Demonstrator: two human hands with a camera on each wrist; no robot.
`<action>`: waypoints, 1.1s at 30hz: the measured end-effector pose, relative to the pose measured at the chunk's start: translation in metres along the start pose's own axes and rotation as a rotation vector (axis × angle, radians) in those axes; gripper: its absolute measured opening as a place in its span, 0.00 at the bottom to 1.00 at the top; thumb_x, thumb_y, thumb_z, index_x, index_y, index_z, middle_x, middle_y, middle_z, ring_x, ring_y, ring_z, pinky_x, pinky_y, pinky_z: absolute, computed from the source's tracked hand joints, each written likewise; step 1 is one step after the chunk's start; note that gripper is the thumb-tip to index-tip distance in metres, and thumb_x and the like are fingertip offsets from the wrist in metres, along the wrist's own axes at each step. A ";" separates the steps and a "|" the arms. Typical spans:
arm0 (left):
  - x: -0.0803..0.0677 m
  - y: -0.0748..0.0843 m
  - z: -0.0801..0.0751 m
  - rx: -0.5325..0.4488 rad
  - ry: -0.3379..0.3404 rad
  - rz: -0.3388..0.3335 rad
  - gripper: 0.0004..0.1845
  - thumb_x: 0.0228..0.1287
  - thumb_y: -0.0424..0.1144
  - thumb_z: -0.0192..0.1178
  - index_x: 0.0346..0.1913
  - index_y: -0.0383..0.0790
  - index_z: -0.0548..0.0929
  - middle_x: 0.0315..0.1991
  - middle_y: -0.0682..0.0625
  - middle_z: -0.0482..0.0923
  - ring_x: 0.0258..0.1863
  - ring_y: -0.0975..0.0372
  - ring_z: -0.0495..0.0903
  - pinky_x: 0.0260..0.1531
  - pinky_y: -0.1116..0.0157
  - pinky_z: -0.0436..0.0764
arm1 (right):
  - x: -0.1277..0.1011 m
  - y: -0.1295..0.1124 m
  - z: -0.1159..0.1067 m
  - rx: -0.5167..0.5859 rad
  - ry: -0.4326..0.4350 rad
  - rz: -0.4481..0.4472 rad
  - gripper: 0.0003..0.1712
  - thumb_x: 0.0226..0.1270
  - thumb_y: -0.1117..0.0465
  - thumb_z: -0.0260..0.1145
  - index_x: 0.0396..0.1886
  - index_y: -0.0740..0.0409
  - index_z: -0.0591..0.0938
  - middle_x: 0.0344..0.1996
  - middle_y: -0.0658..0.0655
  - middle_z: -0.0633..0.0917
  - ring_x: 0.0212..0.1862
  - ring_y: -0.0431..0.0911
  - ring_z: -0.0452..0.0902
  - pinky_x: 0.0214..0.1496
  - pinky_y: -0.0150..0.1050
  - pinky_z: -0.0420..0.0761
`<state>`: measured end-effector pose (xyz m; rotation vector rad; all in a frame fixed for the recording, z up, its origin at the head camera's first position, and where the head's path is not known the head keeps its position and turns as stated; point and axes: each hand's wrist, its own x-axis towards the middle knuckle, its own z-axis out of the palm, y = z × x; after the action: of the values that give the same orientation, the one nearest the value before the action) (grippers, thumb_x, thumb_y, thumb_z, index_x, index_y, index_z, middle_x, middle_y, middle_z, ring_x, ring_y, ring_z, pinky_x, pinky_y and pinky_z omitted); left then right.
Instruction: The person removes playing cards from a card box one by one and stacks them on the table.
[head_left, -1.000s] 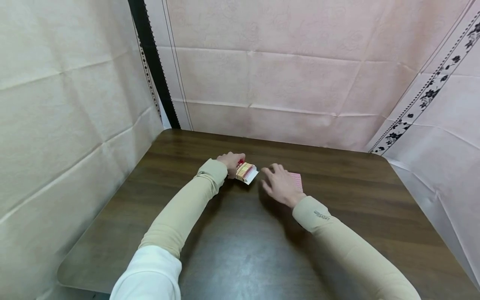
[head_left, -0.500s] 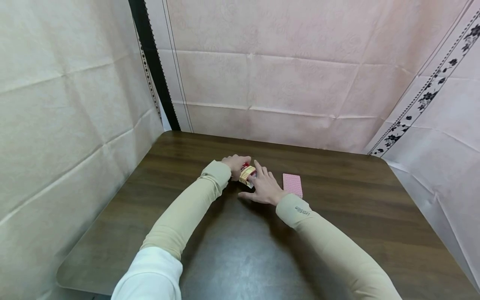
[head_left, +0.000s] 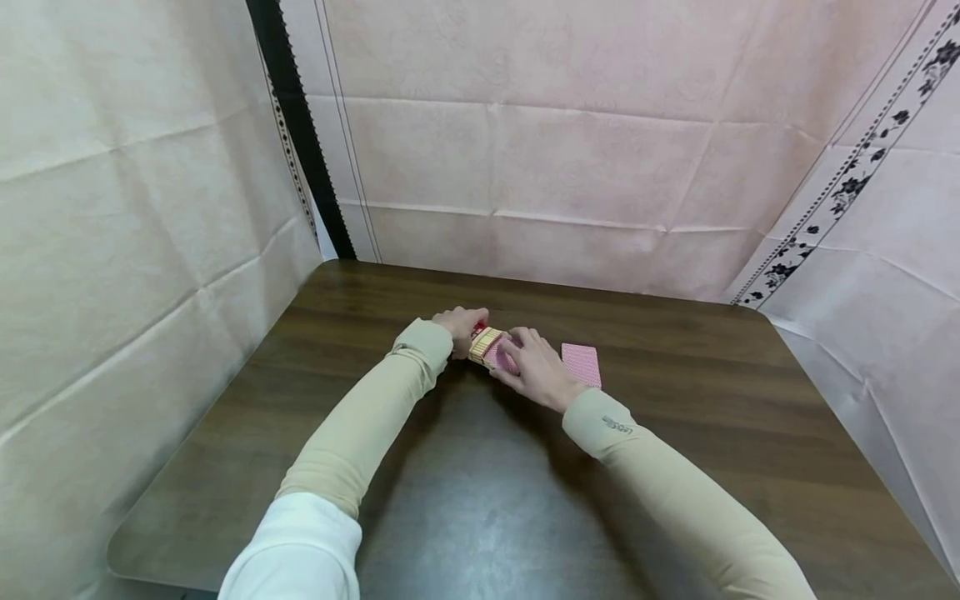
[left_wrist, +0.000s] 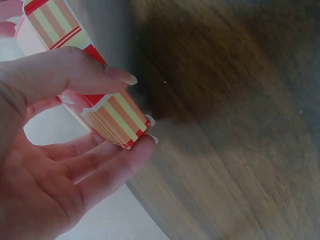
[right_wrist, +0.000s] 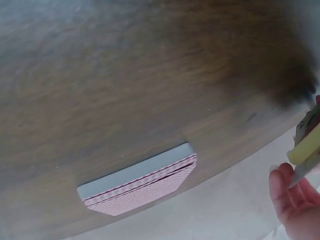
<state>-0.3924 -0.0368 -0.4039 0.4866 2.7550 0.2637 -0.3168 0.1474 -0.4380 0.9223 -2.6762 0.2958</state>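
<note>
Two hands are met over a striped card box at the middle of the brown surface (head_left: 675,467).
The striped card box (head_left: 485,343) is held by the left hand (head_left: 457,327), thumb on top and fingers curled beneath; the right hand (head_left: 536,373) is pinched on a red-backed card (head_left: 504,358) at the box's open end. A stack of red-backed cards (head_left: 582,364) lies flat just beside the right hand.
</note>
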 end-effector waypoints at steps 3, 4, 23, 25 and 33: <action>0.001 0.000 -0.001 0.005 0.008 -0.002 0.34 0.42 0.23 0.67 0.53 0.52 0.69 0.46 0.46 0.74 0.39 0.52 0.73 0.33 0.59 0.72 | -0.005 0.004 -0.004 -0.004 -0.017 0.019 0.23 0.60 0.50 0.68 0.51 0.56 0.78 0.54 0.64 0.76 0.54 0.57 0.71 0.57 0.52 0.74; 0.000 -0.001 -0.001 0.007 0.008 -0.003 0.34 0.42 0.24 0.67 0.53 0.52 0.69 0.46 0.46 0.74 0.39 0.52 0.73 0.33 0.59 0.72 | -0.007 0.005 -0.006 -0.008 -0.024 0.030 0.25 0.59 0.52 0.67 0.53 0.57 0.77 0.54 0.64 0.76 0.55 0.57 0.71 0.57 0.52 0.74; -0.006 -0.010 -0.006 -0.019 0.060 -0.034 0.34 0.44 0.25 0.66 0.55 0.50 0.67 0.48 0.44 0.74 0.41 0.51 0.72 0.41 0.55 0.71 | -0.048 0.057 -0.007 -0.175 0.010 0.612 0.30 0.63 0.40 0.59 0.45 0.64 0.72 0.39 0.69 0.74 0.45 0.63 0.70 0.42 0.57 0.73; -0.006 -0.011 -0.005 -0.017 0.062 -0.040 0.34 0.43 0.25 0.66 0.54 0.50 0.67 0.48 0.44 0.74 0.41 0.51 0.73 0.41 0.55 0.71 | -0.048 0.059 -0.006 -0.180 -0.013 0.639 0.31 0.63 0.39 0.58 0.44 0.65 0.72 0.39 0.70 0.74 0.46 0.64 0.70 0.43 0.58 0.73; -0.004 -0.013 -0.005 -0.006 0.111 -0.041 0.33 0.44 0.27 0.67 0.55 0.49 0.67 0.46 0.44 0.75 0.39 0.51 0.74 0.35 0.56 0.72 | -0.046 0.059 0.000 -0.202 -0.079 0.679 0.34 0.64 0.37 0.56 0.47 0.65 0.72 0.41 0.71 0.76 0.47 0.65 0.72 0.45 0.61 0.73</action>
<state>-0.3950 -0.0506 -0.4008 0.4248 2.8676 0.2970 -0.3186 0.2189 -0.4597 -0.0565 -2.9391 0.1213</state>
